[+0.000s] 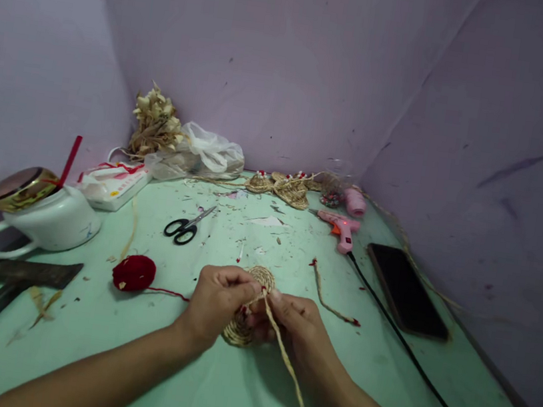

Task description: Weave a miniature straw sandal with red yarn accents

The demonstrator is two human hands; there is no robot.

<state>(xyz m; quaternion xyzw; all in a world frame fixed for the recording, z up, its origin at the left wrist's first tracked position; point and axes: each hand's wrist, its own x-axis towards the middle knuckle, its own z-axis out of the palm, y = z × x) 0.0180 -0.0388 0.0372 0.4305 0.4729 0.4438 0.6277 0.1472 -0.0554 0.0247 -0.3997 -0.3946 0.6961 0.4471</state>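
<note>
Between my hands is a piece of coiled straw rope (261, 274) with two round spirals, one above and one below my fingers. My left hand (217, 304) is closed, thumb and forefinger pinching the piece at its middle. From the other side my right hand (298, 322) pinches it too, its fingertips partly hidden behind the piece. A loose twisted straw cord (286, 364) hangs from the middle toward me, with red thread near its end. Left of my left hand lies a ball of red yarn (134, 273), its strand running under that hand.
Black-handled scissors (186, 226) lie behind the yarn. A pink glue gun (339, 228) with a black cable, a phone (408, 290) and a short cord (326, 295) lie right. A white mug (57, 220) and hammer (24, 273) stand left; woven pieces (291, 191) lie at the back.
</note>
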